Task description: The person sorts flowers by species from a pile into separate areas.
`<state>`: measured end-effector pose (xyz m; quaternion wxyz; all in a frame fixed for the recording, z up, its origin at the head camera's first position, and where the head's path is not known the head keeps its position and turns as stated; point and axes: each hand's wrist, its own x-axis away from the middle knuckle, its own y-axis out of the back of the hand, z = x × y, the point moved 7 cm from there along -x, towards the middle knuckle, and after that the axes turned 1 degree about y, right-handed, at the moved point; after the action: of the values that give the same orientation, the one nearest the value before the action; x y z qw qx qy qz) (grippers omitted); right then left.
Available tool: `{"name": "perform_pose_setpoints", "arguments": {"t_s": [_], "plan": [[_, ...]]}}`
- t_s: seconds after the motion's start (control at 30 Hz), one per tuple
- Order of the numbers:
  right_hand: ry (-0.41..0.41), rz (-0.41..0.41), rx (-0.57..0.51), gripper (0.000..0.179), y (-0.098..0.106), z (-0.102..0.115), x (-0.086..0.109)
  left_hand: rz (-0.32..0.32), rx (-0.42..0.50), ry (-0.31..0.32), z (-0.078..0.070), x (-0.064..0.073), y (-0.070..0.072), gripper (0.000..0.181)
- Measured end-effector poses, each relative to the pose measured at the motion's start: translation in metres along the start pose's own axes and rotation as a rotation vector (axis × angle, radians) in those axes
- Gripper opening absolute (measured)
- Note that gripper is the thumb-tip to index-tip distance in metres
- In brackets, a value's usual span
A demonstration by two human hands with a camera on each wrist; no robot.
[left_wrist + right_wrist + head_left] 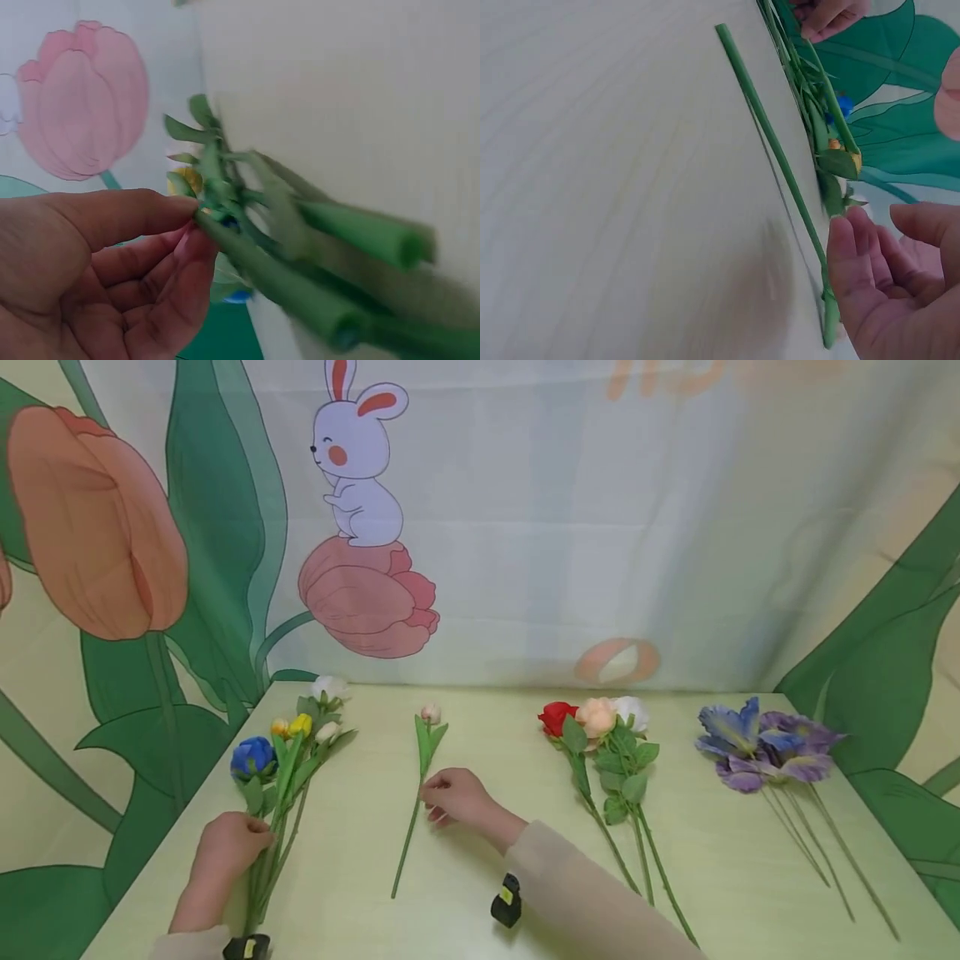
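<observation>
In the head view, my left hand [228, 852] is over a bunch of artificial flowers at the table's left. It pinches the green stem of a yellow tulip [301, 725] between thumb and index finger. Around that stem lie a blue flower [253, 757], an orange-yellow bud [280, 727], a pale tulip [327, 732] and a white flower [330, 688]. A single pink tulip [431, 713] lies mid-table. My right hand [461, 802] is beside its stem [776, 154], thumb and fingers apart, gripping nothing. Whether the fingertips touch the stem, I cannot tell.
Right of centre lie a red rose [557, 719], a peach rose [597, 717] and a white rose [632, 713]. Several purple-blue irises [772, 747] lie at the far right. A printed cloth [510, 527] hangs behind the pale table [450, 927].
</observation>
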<state>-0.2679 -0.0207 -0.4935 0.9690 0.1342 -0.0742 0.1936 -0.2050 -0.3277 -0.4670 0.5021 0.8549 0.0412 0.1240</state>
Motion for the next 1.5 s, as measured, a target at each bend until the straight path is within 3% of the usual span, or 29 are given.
{"name": "perform_pose_setpoints", "arguments": {"t_s": [0.17,0.3,0.57,0.73,0.9,1.03,1.2,1.33,1.5], "plan": [[0.053,0.062,0.024,0.019,0.018,0.001,0.026,0.008,0.108,-0.026,-0.018,0.006,0.000,0.030],[0.090,0.084,-0.003,0.023,0.026,0.004,0.044,-0.002,0.220,-0.065,-0.043,0.014,-0.003,0.029],[0.173,-0.018,-0.136,0.029,0.041,0.014,0.064,-0.007,0.481,-0.226,-0.126,0.030,-0.031,0.024],[0.185,-0.066,-0.184,0.036,0.042,0.021,0.065,0.080,0.585,-0.325,-0.175,0.041,-0.055,0.017],[0.160,-0.118,-0.203,0.035,0.049,0.022,0.069,0.172,0.606,-0.409,-0.205,0.048,-0.072,0.017],[0.158,-0.125,-0.213,0.031,0.053,0.022,0.070,0.174,0.595,-0.419,-0.214,0.050,-0.077,0.015],[0.145,-0.132,-0.238,0.031,0.050,0.020,0.065,0.156,0.553,-0.424,-0.212,0.051,-0.078,0.016],[0.134,-0.131,-0.240,0.029,0.044,0.016,0.058,0.136,0.465,-0.386,-0.197,0.049,-0.073,0.021],[0.070,-0.119,-0.211,0.026,0.033,0.004,0.041,0.065,0.358,-0.320,-0.163,0.046,-0.056,0.023]]}}
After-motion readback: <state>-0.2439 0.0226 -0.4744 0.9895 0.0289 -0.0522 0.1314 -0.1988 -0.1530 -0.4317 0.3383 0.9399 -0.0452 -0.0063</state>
